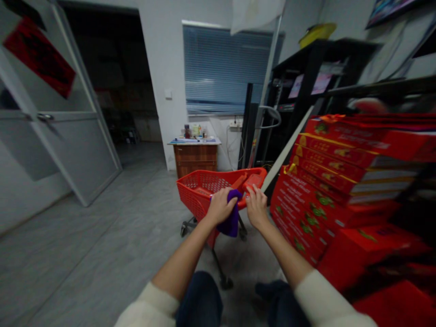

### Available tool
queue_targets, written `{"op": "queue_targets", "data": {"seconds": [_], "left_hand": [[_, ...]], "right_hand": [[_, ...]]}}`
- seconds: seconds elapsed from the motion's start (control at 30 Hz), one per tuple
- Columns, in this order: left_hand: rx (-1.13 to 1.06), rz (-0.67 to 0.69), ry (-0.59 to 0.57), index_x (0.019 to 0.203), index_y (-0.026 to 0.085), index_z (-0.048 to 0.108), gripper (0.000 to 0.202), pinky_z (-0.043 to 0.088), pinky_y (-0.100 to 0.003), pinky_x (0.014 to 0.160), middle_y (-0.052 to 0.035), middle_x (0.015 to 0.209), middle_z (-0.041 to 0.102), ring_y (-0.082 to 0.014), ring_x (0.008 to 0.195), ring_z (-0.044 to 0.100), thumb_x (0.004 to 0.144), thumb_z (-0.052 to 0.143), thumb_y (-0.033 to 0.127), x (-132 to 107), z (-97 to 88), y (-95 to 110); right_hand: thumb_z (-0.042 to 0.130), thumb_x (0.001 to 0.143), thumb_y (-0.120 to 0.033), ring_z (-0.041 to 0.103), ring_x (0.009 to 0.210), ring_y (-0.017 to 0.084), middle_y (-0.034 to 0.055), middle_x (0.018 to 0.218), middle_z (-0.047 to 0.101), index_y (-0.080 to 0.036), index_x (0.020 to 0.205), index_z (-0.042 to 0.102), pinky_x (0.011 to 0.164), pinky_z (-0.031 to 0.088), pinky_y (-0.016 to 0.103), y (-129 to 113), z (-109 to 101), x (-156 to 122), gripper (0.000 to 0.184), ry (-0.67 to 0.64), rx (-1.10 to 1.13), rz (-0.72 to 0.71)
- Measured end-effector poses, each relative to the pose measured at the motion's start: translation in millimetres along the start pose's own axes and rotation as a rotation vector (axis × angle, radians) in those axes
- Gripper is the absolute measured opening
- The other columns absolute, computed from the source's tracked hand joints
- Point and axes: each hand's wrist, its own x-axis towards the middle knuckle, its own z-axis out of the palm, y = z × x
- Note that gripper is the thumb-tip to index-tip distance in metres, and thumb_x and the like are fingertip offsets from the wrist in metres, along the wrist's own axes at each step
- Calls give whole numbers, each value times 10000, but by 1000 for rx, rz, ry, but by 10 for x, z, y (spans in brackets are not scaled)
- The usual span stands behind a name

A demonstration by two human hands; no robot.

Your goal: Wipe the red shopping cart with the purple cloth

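A red plastic shopping cart (194,200) with perforated basket walls stands on wheels in front of me. My left hand (220,208) is closed on a purple cloth (231,222), which hangs down against the cart's near side. Just right of it, my right hand (256,204) has its fingers curled over the red rim near the cart's handle end. The undersides of both hands are hidden, and the cloth's upper part is partly covered by my left hand.
Stacked red gift boxes (306,213) rise close on the right, beside a black shelf (306,68). A wooden cabinet (195,156) with small bottles on top stands behind the cart. At left, a grey door (57,136) stands ajar beside a dark doorway.
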Motion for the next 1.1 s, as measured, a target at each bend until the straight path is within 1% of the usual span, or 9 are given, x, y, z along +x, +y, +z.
{"op": "queue_targets", "data": {"seconds": [0.1, 0.23, 0.37, 0.5, 0.63, 0.77, 0.93, 1.03, 1.1], "left_hand": [[-98, 32, -59, 1174, 220, 565, 284, 435, -338, 1009, -52, 1167, 646, -198, 1111, 587, 927, 493, 340, 25, -114, -162], [-89, -75, -19, 1167, 209, 562, 285, 438, -341, 1008, -66, 1170, 635, -203, 1110, 585, 929, 474, 338, 24, -206, -379], [78, -125, 1, 1146, 223, 572, 263, 432, -361, 999, -69, 1112, 643, -222, 1092, 585, 925, 485, 337, 0, -193, -152], [206, -53, -55, 1178, 225, 575, 301, 402, -378, 1024, -80, 1123, 637, -245, 1104, 576, 904, 533, 342, -15, -264, 108], [86, 32, -139, 1146, 230, 588, 265, 429, -347, 999, -49, 1114, 646, -216, 1067, 592, 906, 517, 317, -3, -488, -56], [76, -26, -90, 1118, 240, 587, 233, 440, -322, 976, -33, 1112, 652, -203, 1063, 599, 906, 510, 296, -12, -631, -253], [434, -304, 82, 1103, 196, 570, 245, 424, -379, 941, -107, 1057, 636, -266, 1035, 601, 930, 489, 350, -24, -478, -6], [585, -290, 93, 1100, 161, 563, 286, 421, -408, 915, -145, 1051, 621, -304, 1014, 596, 925, 500, 379, -12, -407, 152], [607, -216, 68, 1103, 153, 561, 296, 430, -409, 897, -147, 1050, 621, -311, 998, 597, 922, 505, 381, -2, -433, 163]], "right_hand": [[286, 995, -393, 405, 1245, 275, 120, 1403, 493, -236, 1403, 501, 1051, 382, 488, 62, -85, 101, 488, -51, -48, 4], [251, 997, -386, 364, 1329, 275, 80, 1497, 424, -298, 1448, 441, 1052, 382, 509, 95, -38, 130, 498, -81, -98, 55], [201, 997, -372, 287, 1404, 280, 84, 1539, 361, -312, 1493, 364, 1066, 358, 547, -82, 157, 42, 526, -14, -53, 115], [272, 990, -389, 322, 1355, 302, 108, 1482, 423, -297, 1451, 439, 1065, 357, 539, -201, 160, 76, 499, 19, -27, 73], [341, 977, -429, 425, 1235, 300, 123, 1365, 541, -255, 1370, 539, 1029, 392, 522, -28, 19, 289, 473, -82, -58, 34], [296, 990, -401, 380, 1329, 300, 126, 1470, 474, -233, 1388, 525, 1046, 379, 537, 81, 41, 413, 489, -134, -108, 38], [317, 995, -402, 308, 1383, 305, 131, 1515, 413, -222, 1424, 484, 1048, 378, 509, -225, 168, 307, 494, -120, -154, 95], [328, 997, -427, 340, 1334, 328, 152, 1476, 447, -206, 1402, 507, 1015, 394, 512, -346, 116, 289, 496, -134, -142, 61], [335, 998, -424, 384, 1277, 325, 151, 1424, 497, -204, 1367, 545, 1005, 400, 504, -333, 36, 326, 478, -152, -131, 35]]}}
